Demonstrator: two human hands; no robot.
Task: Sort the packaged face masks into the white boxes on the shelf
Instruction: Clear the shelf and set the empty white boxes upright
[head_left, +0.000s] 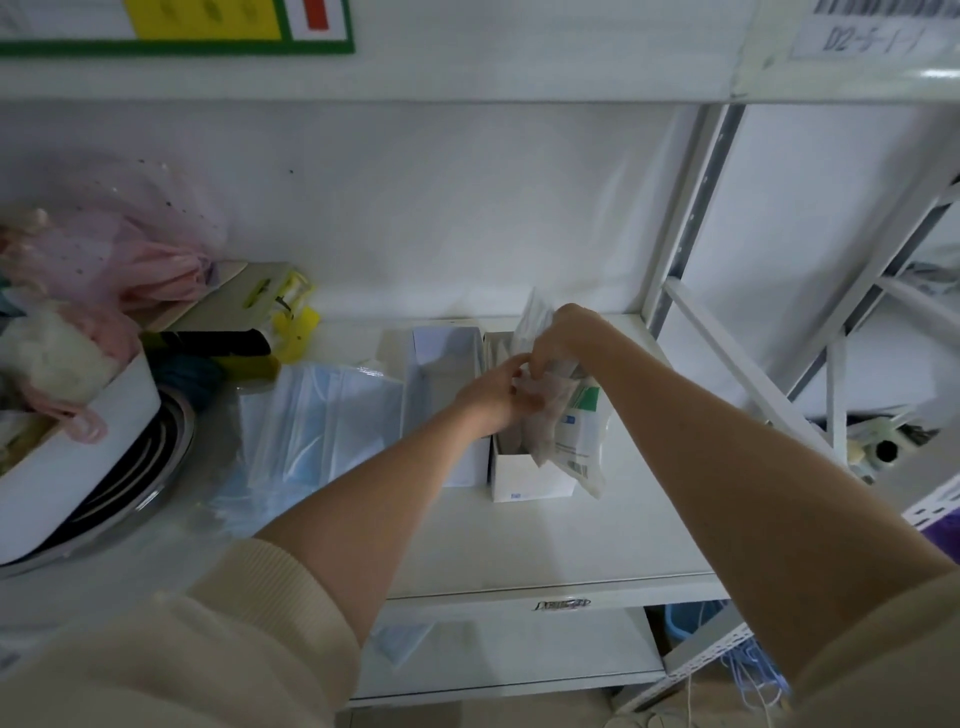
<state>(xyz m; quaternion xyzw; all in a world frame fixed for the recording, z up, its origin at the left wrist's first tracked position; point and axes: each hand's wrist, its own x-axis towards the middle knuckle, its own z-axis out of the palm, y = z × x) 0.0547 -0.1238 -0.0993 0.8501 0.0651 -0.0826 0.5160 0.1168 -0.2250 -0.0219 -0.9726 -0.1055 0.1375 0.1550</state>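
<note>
Standing mask packets (545, 415) between left hand (498, 387), right hand (558, 338) fingers.

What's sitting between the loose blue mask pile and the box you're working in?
In the head view, a second white box, open and apparently empty, stands between the blue mask pile and the right-hand box, where both hands hold packaged masks.

two bare forearms reach out from cream ribbed-knit sleeves (270, 597) pushed up near the elbows; the cuffs show fine vertical ribbing. the left hand (493, 389) and right hand (563, 338) wear nothing.
</note>
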